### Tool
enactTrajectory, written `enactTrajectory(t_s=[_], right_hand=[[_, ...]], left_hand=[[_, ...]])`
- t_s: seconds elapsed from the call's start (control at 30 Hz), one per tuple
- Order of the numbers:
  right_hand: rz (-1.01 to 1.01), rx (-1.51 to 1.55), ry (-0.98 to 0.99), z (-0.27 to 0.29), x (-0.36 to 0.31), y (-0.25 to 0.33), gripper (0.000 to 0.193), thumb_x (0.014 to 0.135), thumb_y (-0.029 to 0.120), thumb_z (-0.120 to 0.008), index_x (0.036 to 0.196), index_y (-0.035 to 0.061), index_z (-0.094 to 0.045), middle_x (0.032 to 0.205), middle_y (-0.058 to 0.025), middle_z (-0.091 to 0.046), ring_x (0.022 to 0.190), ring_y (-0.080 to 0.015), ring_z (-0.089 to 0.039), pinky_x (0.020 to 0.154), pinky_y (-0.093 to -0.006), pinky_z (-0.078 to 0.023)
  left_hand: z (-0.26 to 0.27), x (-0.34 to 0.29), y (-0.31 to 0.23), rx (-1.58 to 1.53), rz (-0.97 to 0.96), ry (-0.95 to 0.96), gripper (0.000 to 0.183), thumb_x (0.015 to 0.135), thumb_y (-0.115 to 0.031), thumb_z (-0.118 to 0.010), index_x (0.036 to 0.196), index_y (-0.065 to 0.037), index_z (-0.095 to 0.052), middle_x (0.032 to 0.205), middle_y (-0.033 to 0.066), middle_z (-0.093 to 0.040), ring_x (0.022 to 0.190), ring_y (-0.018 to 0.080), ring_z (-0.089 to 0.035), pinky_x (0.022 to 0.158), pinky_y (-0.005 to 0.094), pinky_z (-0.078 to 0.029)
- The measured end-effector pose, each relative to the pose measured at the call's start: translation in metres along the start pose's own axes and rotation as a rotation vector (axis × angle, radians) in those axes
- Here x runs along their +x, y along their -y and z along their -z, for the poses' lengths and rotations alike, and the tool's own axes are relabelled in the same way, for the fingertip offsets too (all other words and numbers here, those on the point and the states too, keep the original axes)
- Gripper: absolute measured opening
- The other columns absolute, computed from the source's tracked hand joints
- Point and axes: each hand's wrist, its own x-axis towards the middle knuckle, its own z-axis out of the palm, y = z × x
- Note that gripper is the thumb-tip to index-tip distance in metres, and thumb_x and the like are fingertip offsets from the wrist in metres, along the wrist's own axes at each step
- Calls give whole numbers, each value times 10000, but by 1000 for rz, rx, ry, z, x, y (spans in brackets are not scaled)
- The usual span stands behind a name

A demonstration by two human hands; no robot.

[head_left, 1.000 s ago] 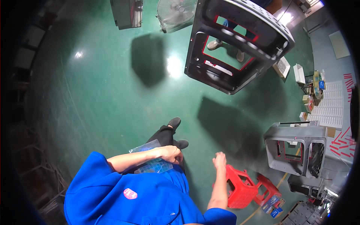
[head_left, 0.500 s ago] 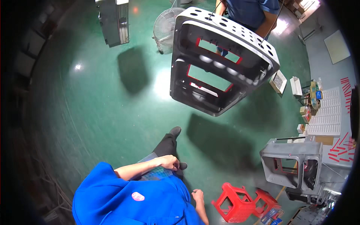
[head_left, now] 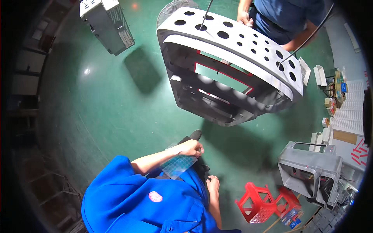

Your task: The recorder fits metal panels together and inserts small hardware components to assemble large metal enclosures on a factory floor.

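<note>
My left hand (head_left: 190, 148) is closed on a clear plastic bag (head_left: 178, 164) of small blue parts, held in front of my blue shirt. My right hand (head_left: 212, 183) hangs low at my side with the fingers curled and nothing visible in it, just left of a red plastic stool (head_left: 255, 202). A large grey perforated metal housing (head_left: 233, 66) hangs on wires in front of me above the green floor. My black shoe (head_left: 193, 136) shows beyond the left hand.
Another person in a blue shirt (head_left: 287, 19) stands behind the hanging housing. A second grey housing (head_left: 107, 23) hangs at the upper left, a fan (head_left: 175, 7) stands behind. A grey metal frame (head_left: 311, 173) sits at right beside trays of small parts (head_left: 349, 112).
The hanging housing has swung closer and lower in view, and another person has come into sight behind it. My right hand dropped from the red stool to my side.
</note>
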Motion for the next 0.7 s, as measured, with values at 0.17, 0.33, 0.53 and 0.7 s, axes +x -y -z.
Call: enactTrajectory(t_s=[0.17, 0.33, 0.53, 0.7], right_hand=[[-108, -2, 21, 17, -12, -5, 240, 730, 112, -667, 967, 76, -665, 1005, -136, -621, 976, -330, -591, 856, -411, -483], [-90, -11, 18, 22, -13, -5, 248, 715, 87, -670, 961, 60, -667, 975, -168, -624, 908, -336, -613, 804, -402, -496], [-2, 183, -96, 46, 8, 22, 230, 749, 108, -644, 969, 42, -661, 954, -172, -644, 922, -315, -627, 816, -388, -495], [40, 250, -179, 70, 17, 34, 258, 777, 135, -624, 1016, 41, -648, 975, -174, -655, 912, -300, -646, 831, -376, -499]], left_hand=[[7, 21, -16, -22, -17, 36, 274, 758, -142, -597, 993, -7, -627, 772, 118, -692, 755, 222, -679, 725, 338, -515], [19, 24, -44, -39, -47, -20, 199, 826, -139, -597, 966, 0, -628, 744, 86, -677, 707, 159, -661, 683, 307, -508], [27, 33, -80, -7, -36, -22, 237, 849, -218, -561, 926, -9, -643, 724, 117, -681, 716, 213, -675, 710, 342, -514], [5, 37, -77, 21, -13, -29, 225, 852, -173, -562, 970, 1, -640, 764, 125, -687, 731, 185, -675, 709, 322, -515]])
